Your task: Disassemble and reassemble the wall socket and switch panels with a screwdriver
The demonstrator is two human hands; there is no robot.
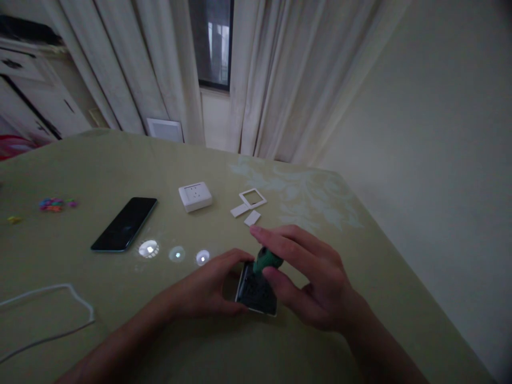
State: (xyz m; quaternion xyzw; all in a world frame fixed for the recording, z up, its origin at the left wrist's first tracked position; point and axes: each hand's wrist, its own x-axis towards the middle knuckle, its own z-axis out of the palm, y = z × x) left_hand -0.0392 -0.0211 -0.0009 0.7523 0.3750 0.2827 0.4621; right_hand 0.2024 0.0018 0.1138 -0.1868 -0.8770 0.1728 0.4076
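My left hand point(218, 285) grips the left side of a dark square wall switch or socket module point(258, 293) with a thin white edge, its dark face turned up. In my right hand point(316, 274) is a short green-handled screwdriver point(267, 260), held between thumb and fingers over the module. The screwdriver's tip is hidden, so I cannot tell whether it touches a screw. Just beyond my right fingertips lie a white square frame point(262, 201) and two small white cover pieces, one a strip point(239, 210) and the other a smaller plate point(252, 218).
A white socket box point(195, 196) sits farther back on the table. To the left are a black phone point(125, 224), small colourful pieces point(52, 204) and a white cable point(70, 288). Curtains point(280, 69) hang behind the table, and a wall point(440, 133) runs along the right.
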